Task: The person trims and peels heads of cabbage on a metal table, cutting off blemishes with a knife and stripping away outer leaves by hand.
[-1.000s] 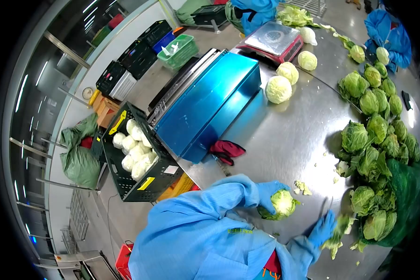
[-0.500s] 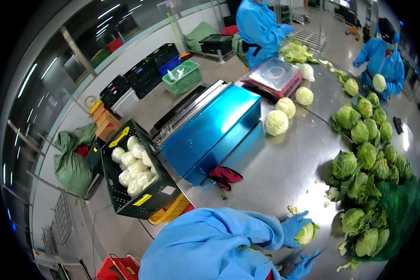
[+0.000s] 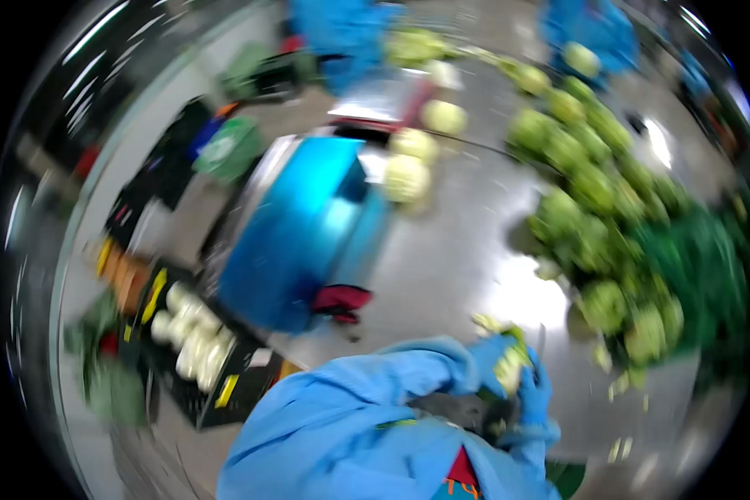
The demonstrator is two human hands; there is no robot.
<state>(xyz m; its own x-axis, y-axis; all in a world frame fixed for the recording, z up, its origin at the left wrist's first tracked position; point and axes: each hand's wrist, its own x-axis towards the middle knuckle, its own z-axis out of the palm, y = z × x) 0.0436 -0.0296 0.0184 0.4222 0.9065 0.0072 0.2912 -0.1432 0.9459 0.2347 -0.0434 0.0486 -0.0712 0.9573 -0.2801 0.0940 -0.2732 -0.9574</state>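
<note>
A pale green cabbage is held low over the steel table, close in front of my body. My gloved left hand is closed around its left side. My gloved right hand is at the cabbage's right side, fingers pointing up beside it. Motion blur hides whether those fingers grip anything; a thin upright streak shows just above them. Loose leaf pieces lie on the table just beyond the cabbage.
A pile of leafy cabbages and green netting cover the right side. Trimmed cabbages, a scale and a blue machine stand left. A black crate holds wrapped cabbages. Two people in blue gowns stand beyond.
My right hand has moved up from below to the cabbage's right side. The cabbage has tilted in my left hand. The whole view has swung and blurred, with the scene shifting left.
</note>
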